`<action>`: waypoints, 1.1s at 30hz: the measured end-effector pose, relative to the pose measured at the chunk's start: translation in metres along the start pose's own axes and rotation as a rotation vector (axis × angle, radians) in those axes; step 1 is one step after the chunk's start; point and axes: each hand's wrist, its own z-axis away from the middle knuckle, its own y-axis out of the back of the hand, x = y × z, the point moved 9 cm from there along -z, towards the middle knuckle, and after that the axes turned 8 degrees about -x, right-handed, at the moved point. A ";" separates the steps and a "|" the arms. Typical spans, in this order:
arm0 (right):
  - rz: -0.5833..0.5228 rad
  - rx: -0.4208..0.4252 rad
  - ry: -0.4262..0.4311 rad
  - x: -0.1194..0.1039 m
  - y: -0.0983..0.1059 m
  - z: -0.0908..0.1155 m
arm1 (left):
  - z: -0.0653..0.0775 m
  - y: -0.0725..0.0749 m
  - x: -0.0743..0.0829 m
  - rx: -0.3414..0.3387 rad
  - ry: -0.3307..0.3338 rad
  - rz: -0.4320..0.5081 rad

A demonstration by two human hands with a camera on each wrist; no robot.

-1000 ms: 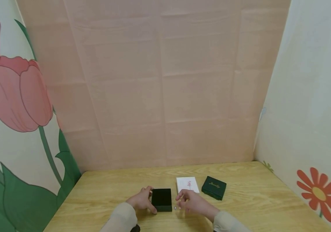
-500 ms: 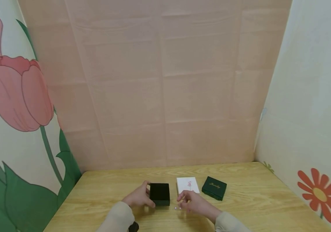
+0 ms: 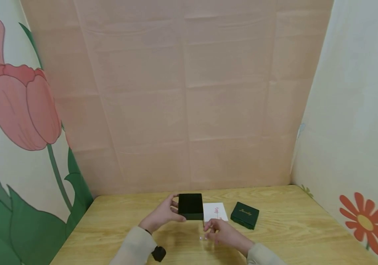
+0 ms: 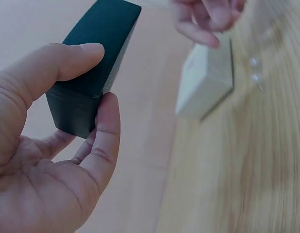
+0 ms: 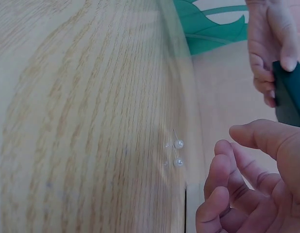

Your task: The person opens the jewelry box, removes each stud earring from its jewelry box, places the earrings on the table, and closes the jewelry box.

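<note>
My left hand (image 3: 162,213) grips a dark green jewelry box (image 3: 190,207) by its left side, raised over the table. In the left wrist view, the thumb lies on one side of the box (image 4: 104,43) and the fingers curl behind it. The box's black upper face shows in the head view. My right hand (image 3: 223,233) hovers with loosely bent fingers, thumb apart and nothing held. Two pearl earrings (image 5: 178,153) with thin pins lie on the table just beside its fingertips.
A white box (image 3: 214,211) with a pink flower print stands beyond my right hand. To its right sits a dark green piece with gold lettering (image 3: 245,215). The wooden table (image 3: 285,224) ends at a pinkish cloth backdrop (image 3: 189,147), with floral-printed walls either side.
My left hand has lifted the green box off the table and carried it forward and slightly right, up beside the white box. The right hand has barely shifted; the earrings lie where they were.
</note>
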 end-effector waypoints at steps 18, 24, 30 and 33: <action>-0.002 0.013 -0.027 0.003 -0.001 0.001 | 0.000 -0.004 -0.004 0.037 -0.004 0.070; -0.006 0.022 -0.031 0.002 -0.001 0.004 | -0.001 -0.004 -0.006 0.038 -0.007 0.076; -0.003 0.011 0.003 -0.004 0.004 0.003 | -0.002 -0.002 -0.007 0.038 -0.018 0.081; 0.015 0.028 0.026 -0.009 0.016 0.002 | -0.002 -0.001 -0.008 0.042 -0.008 0.074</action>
